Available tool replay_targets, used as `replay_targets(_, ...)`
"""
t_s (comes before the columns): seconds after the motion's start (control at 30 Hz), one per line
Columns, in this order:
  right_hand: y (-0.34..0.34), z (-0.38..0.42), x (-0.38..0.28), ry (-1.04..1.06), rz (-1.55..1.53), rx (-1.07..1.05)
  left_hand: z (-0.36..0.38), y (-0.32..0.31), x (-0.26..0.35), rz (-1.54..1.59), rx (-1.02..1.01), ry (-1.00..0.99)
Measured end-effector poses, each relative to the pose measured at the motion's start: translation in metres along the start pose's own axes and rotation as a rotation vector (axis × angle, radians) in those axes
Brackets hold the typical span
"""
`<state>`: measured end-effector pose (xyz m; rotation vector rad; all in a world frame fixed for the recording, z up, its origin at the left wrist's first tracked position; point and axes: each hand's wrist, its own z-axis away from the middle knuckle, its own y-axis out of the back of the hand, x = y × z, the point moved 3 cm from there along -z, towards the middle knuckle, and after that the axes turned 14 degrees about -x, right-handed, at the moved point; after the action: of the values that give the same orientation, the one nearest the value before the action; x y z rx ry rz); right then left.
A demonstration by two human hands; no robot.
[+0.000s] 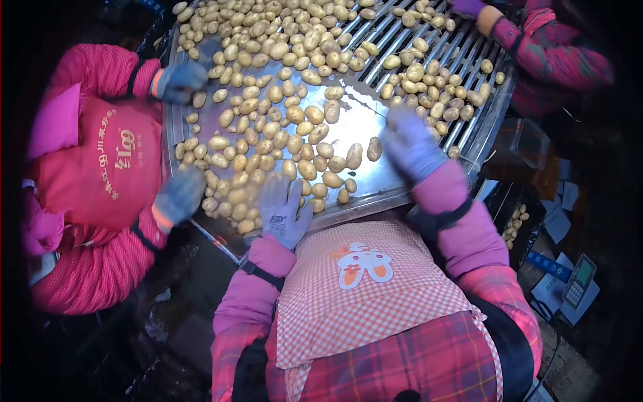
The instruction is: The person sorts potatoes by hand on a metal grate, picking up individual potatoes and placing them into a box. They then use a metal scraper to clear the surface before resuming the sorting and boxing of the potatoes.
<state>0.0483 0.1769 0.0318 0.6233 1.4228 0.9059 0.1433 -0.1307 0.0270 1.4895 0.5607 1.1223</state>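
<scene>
Left hand (284, 213) splays against potatoes (307, 169); right hand (415, 146) is blurred, its grip unclear.

we count five gloved hands: the wearer's left hand (284, 211) and right hand (412, 144), two hands (179, 195) of one co-worker (94, 278), one hand (467, 7) of another. we find two aprons (321, 295), one table (351, 119), one keypad device (577, 286), and more potatoes (295, 114) than we can number.
</scene>
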Motion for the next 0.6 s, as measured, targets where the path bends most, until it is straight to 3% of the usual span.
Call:
replay_targets(0.03,0.038,0.007,0.002,-0.07,-0.249,0.158,0.0,0.001,0.002,0.0,-0.012,0.024)
replay_targets(0.07,0.047,0.0,0.049,0.005,0.178,0.386,0.002,0.0,0.002,-0.001,-0.009,0.026)
replay_targets(0.1,0.068,-0.01,0.084,-0.225,0.226,0.145,0.004,-0.002,0.002,-0.005,0.0,0.026)
replay_targets(0.13,0.062,-0.011,0.127,-0.274,0.213,0.248,0.004,-0.003,0.003,-0.01,0.011,0.024)
replay_targets(0.17,0.056,-0.009,0.124,-0.273,0.214,0.253,0.004,-0.001,0.005,-0.012,0.015,0.022)
replay_targets(0.23,0.033,-0.005,0.083,-0.175,0.515,0.236,0.006,0.001,0.008,-0.038,0.098,-0.027)
replay_targets(0.27,0.027,0.006,0.054,-0.168,0.441,0.163,0.008,-0.001,0.009,-0.035,0.097,-0.031)
replay_targets(0.33,0.002,0.038,0.034,-0.175,0.51,-0.144,0.012,-0.007,0.006,0.008,0.022,0.02)
replay_targets(0.4,0.016,0.063,-0.013,0.048,0.46,-0.052,0.011,-0.005,0.008,0.005,0.029,0.013)
replay_targets(0.43,0.03,0.062,-0.029,0.046,0.464,-0.045,0.012,-0.003,0.011,0.001,0.019,0.018)
replay_targets(0.5,0.045,0.065,-0.053,0.249,-0.052,-0.319,0.016,-0.002,0.018,-0.015,0.041,0.001)
replay_targets(0.6,0.055,0.016,-0.005,0.176,-0.117,0.112,0.016,-0.004,0.018,-0.051,0.033,0.022)
